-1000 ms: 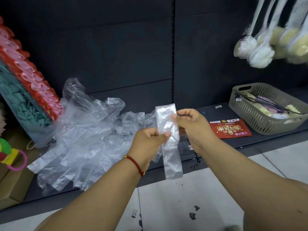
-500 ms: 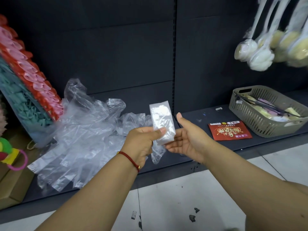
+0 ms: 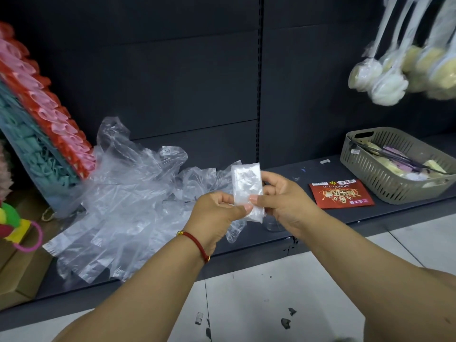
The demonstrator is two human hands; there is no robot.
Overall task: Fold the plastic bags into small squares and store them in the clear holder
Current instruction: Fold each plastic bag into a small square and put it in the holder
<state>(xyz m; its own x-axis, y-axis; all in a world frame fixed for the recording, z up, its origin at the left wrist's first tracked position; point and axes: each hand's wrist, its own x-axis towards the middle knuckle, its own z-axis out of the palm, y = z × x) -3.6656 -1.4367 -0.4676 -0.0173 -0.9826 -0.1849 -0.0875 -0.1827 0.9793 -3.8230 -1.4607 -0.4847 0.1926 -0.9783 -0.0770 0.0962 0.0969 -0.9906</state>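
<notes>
1. Since half a second ago, my right hand (image 3: 286, 201) has come off its flat, palm-up pose and now pinches the folded plastic bag (image 3: 247, 191) alongside my left hand (image 3: 217, 213).
2. Both hands are grasping that one bag: left thumb and fingers at its lower left edge, right thumb and fingers at its lower right edge.
3. That bag is a narrow strip held in the air above the front edge of the shelf (image 3: 345, 218), its long axis running near upright, top end free above my fingers.
4. Neither hand is nearer; they meet at the strip's lower part.
5. I judge the next fold should bring the free top down toward my thumbs.
6. Unfolded bags lie in a loose pile (image 3: 118, 206) on the shelf's left part.
7. I cannot make out the clear holder for certain.
</notes>
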